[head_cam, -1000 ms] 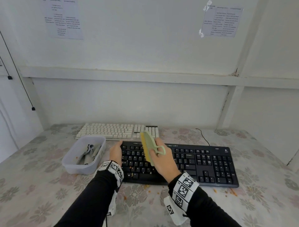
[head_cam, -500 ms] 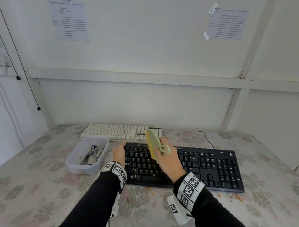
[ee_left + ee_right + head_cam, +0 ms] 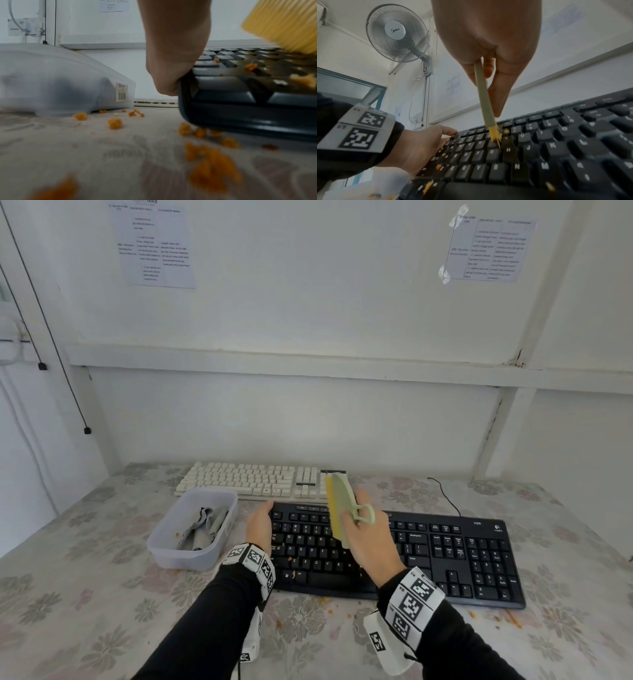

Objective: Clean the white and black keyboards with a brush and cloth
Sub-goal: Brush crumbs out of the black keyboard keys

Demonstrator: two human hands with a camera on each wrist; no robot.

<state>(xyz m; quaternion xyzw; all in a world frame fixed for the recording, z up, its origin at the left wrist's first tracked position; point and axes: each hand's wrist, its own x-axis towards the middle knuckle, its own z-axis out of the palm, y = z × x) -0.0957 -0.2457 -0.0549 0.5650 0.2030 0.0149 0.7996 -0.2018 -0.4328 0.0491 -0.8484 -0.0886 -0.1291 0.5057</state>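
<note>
A black keyboard [image 3: 445, 556] lies in front of me on the table, orange crumbs scattered among its left keys [image 3: 438, 166]. My right hand [image 3: 368, 537] grips a pale green brush [image 3: 340, 501] with yellow bristles [image 3: 495, 134]; the bristles touch the letter keys. My left hand [image 3: 260, 525] holds the keyboard's left end, thumb on its top edge [image 3: 171, 56]. Behind it, along the wall, lies the white keyboard [image 3: 250, 481]. A grey cloth [image 3: 202, 529] sits inside a clear plastic tub [image 3: 191, 556] on the left.
Orange crumbs [image 3: 115, 123] litter the floral tablecloth [image 3: 85, 611] beside and in front of the black keyboard. The keyboard's cable [image 3: 445, 494] runs toward the wall. A wall fan [image 3: 397, 33] hangs up at left.
The brush and right hand have shifted slightly over the black keyboard's left keys. The left hand stays on the keyboard's left end. The head view has moved a little.
</note>
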